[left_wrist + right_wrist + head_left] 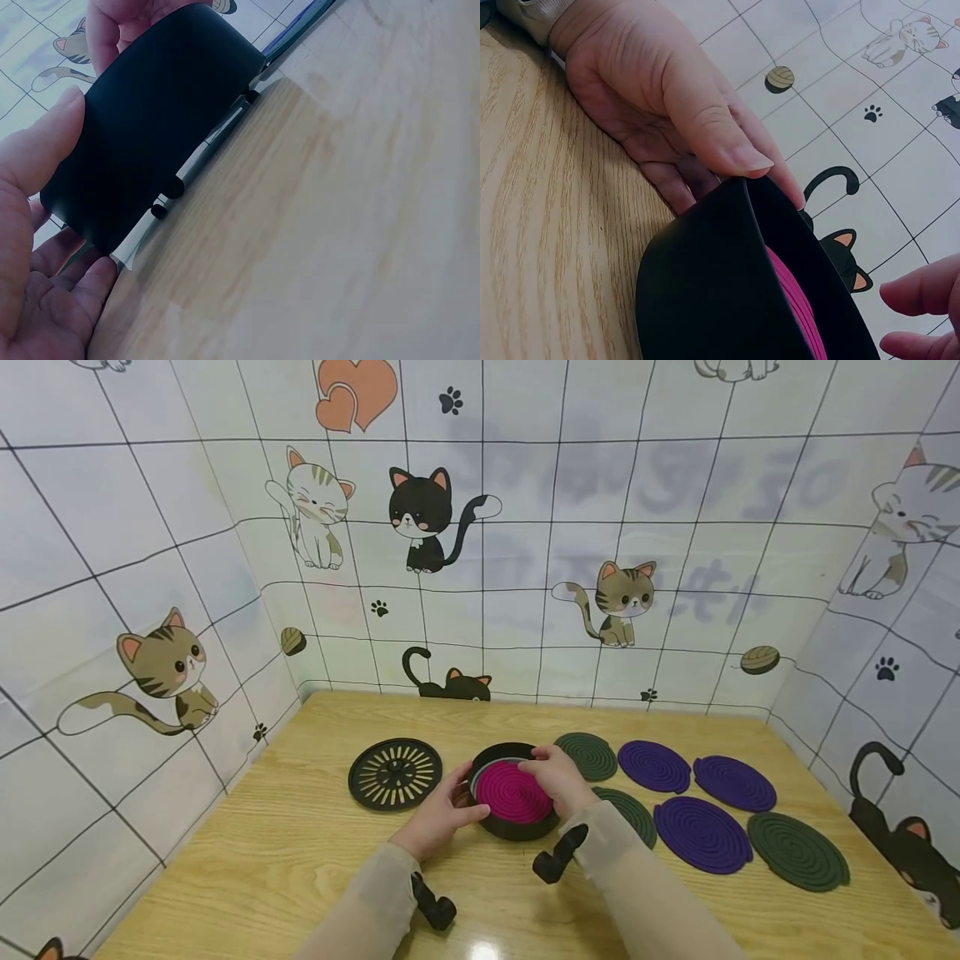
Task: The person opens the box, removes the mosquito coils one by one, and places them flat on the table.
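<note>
A black round holder (pixel 519 832) stands on the wooden table, with a magenta spiral-ribbed coaster (pixel 514 793) lying inside it. My left hand (pixel 444 814) grips the holder's left side, thumb toward the near side. In the left wrist view, the thumb lies along the holder's dark wall (pixel 157 112) and other fingers are low at its base, where small round feet show. At the right rim, my right hand (pixel 561 779) holds the holder; the right wrist view has its thumb over the rim and fingers around the outside. The holder's bottom is hidden.
Left of the holder lies a black slotted round lid (pixel 396 774) with a central knob. Several green coasters (pixel 797 850) and purple coasters (pixel 702 833) are spread flat to the right. A cat-printed cloth wall (pixel 517 610) borders the wooden table (pixel 300 852) at the back and sides.
</note>
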A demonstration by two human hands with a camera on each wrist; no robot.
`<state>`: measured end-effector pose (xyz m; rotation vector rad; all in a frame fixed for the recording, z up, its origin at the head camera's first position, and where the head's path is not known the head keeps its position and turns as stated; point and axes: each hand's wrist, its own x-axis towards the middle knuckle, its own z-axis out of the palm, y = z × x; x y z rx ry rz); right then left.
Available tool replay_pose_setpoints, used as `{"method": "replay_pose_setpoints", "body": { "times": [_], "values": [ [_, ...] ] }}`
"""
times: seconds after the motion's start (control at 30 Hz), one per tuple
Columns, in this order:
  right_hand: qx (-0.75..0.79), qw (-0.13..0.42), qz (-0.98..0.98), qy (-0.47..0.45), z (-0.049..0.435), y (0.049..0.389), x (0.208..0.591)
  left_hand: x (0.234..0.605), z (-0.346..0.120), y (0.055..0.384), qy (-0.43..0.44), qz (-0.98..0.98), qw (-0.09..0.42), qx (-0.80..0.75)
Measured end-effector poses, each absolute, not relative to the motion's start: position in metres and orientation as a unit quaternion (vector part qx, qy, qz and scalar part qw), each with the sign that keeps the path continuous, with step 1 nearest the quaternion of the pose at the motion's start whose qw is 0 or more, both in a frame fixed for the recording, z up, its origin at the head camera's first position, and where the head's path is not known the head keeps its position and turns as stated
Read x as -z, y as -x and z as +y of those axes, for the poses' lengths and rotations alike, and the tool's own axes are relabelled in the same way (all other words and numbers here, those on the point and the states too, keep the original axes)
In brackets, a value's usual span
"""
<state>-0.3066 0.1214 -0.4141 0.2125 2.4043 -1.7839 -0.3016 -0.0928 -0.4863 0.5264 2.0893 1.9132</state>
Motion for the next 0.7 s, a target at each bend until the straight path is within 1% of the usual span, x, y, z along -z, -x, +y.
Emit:
{"method": "replay_pose_setpoints", "body": {
  "times": [0.7],
  "values": [
    [0.604,0.074,0.789,-0.082,0.1188,0.3084,0.4118,0.4875,-0.0931,0.3018,-0.18,0.723,0.129,-0.655]
  ]
}}
